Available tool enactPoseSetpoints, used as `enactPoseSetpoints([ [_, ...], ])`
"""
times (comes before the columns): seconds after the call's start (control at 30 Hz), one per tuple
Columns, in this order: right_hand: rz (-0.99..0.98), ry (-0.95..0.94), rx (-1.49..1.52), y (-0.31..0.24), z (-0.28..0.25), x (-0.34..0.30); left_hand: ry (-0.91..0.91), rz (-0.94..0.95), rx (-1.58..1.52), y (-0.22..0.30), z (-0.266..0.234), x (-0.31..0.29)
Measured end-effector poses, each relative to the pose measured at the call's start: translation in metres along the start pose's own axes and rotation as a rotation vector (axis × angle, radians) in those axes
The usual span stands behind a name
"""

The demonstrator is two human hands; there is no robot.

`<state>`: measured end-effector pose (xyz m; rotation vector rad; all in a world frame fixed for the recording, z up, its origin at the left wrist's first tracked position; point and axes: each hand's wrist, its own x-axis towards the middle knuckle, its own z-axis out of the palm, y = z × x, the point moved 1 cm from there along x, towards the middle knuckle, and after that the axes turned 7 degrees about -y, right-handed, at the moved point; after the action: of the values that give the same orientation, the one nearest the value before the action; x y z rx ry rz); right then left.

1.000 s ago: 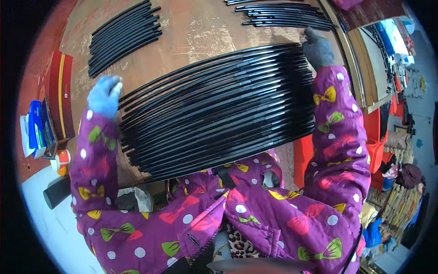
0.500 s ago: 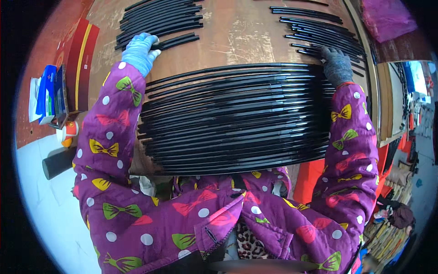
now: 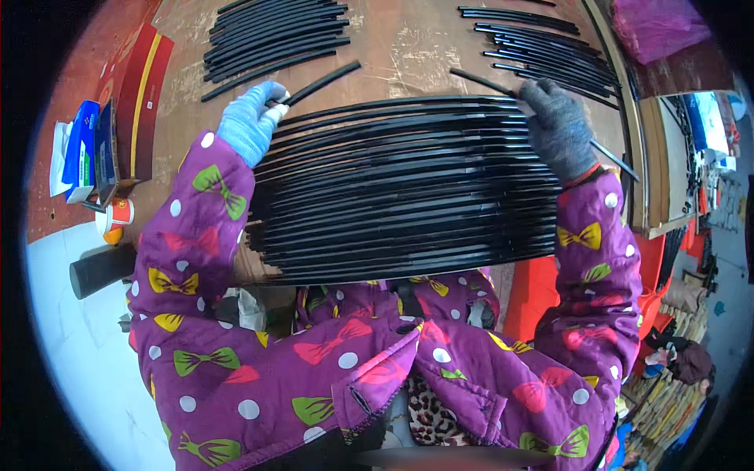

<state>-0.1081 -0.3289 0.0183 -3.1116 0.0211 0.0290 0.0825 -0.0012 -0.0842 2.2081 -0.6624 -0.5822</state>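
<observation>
The near row of glossy, slender black rods could be knocked askew if a held piece dips into it.
At its far corners, the blue-gloved left hand pinches a slim dull-black stick by one end; the grey-knit-gloved right hand curls closed around a thin black stick, apparently protruding both sides.

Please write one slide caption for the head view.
Gloved left hand holds one short black rod; gloved right hand, another.

No readable text, white mark on red box (illegible)
</observation>
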Motion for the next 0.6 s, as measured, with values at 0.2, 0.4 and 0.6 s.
enactPoseSetpoints([
  [0.2,-0.058,0.130,0.222,-0.042,0.004,-0.016,-0.127,-0.056,-0.365,0.033,0.002,-0.036],
  [0.4,-0.106,0.180,0.325,-0.053,0.006,-0.026,-0.151,0.028,-0.364,0.047,0.006,-0.051],
  [0.6,-0.113,0.143,0.283,-0.061,0.002,-0.037,-0.129,0.115,-0.274,0.051,0.005,-0.057],
])
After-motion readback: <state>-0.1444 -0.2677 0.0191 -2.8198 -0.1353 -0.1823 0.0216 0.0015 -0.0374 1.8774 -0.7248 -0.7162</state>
